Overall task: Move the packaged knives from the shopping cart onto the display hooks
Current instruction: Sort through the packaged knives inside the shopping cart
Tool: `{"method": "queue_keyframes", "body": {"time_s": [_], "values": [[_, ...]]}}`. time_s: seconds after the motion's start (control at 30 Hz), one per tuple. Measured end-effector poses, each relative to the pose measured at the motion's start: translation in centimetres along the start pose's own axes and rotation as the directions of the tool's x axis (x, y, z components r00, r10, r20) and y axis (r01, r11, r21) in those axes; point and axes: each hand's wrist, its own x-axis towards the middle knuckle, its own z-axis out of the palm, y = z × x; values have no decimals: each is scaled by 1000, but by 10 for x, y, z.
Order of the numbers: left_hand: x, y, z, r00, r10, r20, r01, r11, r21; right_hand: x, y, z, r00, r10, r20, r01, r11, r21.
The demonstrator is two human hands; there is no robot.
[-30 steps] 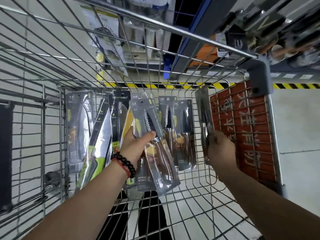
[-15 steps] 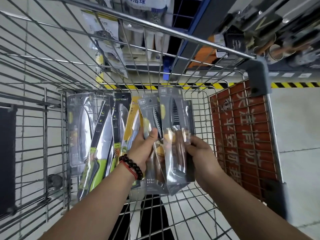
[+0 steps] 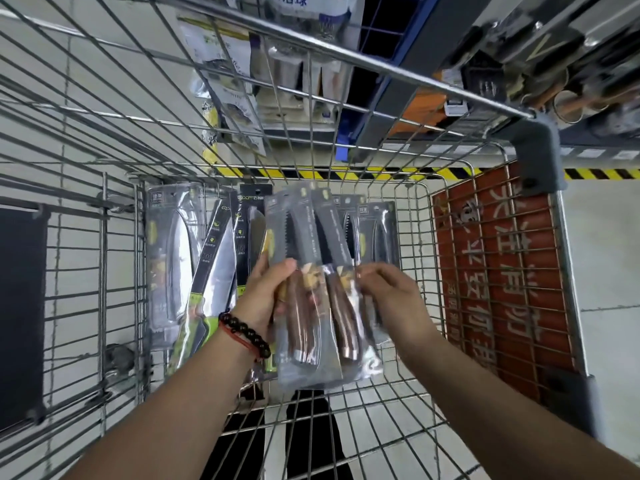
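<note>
Head view: inside the wire shopping cart (image 3: 408, 209), the left hand (image 3: 265, 296) grips a packaged serrated knife (image 3: 298, 271) with a wooden handle, thumb across its front. The right hand (image 3: 388, 296) pinches a second packaged knife (image 3: 337, 268) just beside it (packs overlapping). More packaged knives (image 3: 173, 258) lean against the cart's far wall.

Yellow-and-black hazard tape (image 3: 346, 173) runs across mid-frame on the floor. Red panel with white characters (image 3: 502, 268) at right. Dark flat panel (image 3: 20, 306) at left edge. Bagged goods (image 3: 304, 39) hang at upper centre, blurred. Blue shelf upright (image 3: 398, 64) upper right. Pale tiled floor (image 3: 606, 254) far right.
</note>
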Motion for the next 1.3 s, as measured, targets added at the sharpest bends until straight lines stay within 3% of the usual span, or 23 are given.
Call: {"method": "queue_keyframes", "body": {"time_s": [0.13, 0.3, 0.47, 0.7, 0.8, 0.87, 0.93, 1.03, 1.3], "values": [[4, -2, -21, 998, -32, 52, 35, 998, -53, 49, 24, -10, 952, -31, -304, -77, 938, -337], [1, 10, -24, 967, -115, 227, 154, 975, -160, 70, 44, -5, 959, 12, -282, -187, 775, -604], [-5, 18, -34, 958, -150, 245, 187, 973, -133, 76, 47, 11, 954, 31, -297, -201, 801, -564], [-13, 28, -36, 904, -96, 416, 166, 977, -135, 73, 57, 16, 956, -17, -293, -205, 673, -711], [-10, 30, -40, 827, -78, 557, 294, 905, -309, 72, 62, -7, 936, -99, -339, -165, 725, -668], [-12, 27, -39, 821, -8, 571, 254, 900, -353, 74, 60, -22, 938, -98, -332, -143, 763, -630], [-12, 26, -30, 808, -27, 588, 267, 907, -325, 75, 59, -31, 952, -79, -297, -128, 775, -619], [-14, 24, -21, 935, -58, 349, 117, 982, -150, 72, 58, -35, 931, -73, -357, -158, 804, -574], [-9, 7, -11, 938, -138, 318, 176, 980, -93, 56, 49, -16, 906, -22, -423, -244, 790, -563]]}}
